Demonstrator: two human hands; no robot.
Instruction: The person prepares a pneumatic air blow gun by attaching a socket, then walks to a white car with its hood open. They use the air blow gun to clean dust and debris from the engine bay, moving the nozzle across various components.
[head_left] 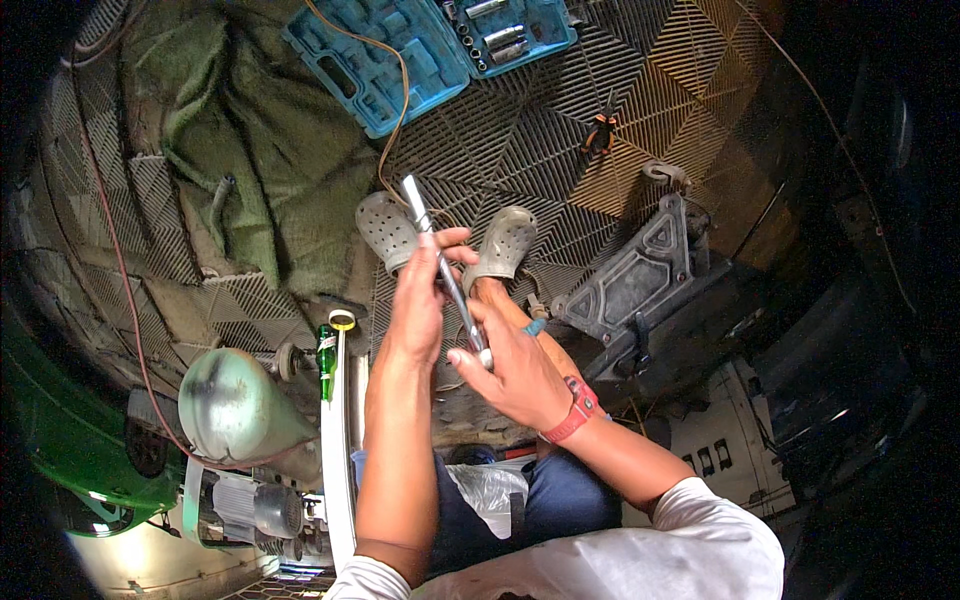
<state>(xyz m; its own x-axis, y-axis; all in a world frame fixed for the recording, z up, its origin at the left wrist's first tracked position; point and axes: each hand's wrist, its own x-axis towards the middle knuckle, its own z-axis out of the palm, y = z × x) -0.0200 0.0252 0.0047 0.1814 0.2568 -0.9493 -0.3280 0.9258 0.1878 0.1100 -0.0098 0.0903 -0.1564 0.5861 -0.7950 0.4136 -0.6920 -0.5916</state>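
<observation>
A long silver socket wrench (pixel 452 284) slants between my two hands, in front of my lower legs. My left hand (pixel 414 305) grips it around the upper middle, thumb along the shaft and some fingers stretched past it to the right. Above that hand the bright thicker end sticks out freely. My right hand (pixel 520 368) is closed around the lower end, its thumb close to the rounded tip. The palm side of this grip is hidden. A red watch (pixel 577 410) circles my right wrist.
A blue socket case (pixel 385 60) lies open at the top, partly filled. Orange-handled pliers (pixel 599 133) rest on the slatted mat. Green cloth (pixel 240 140) covers the left floor. Right of my feet is a grey metal bracket (pixel 635 270); a green bottle (pixel 326 360) and a tank (pixel 235 405) stand left.
</observation>
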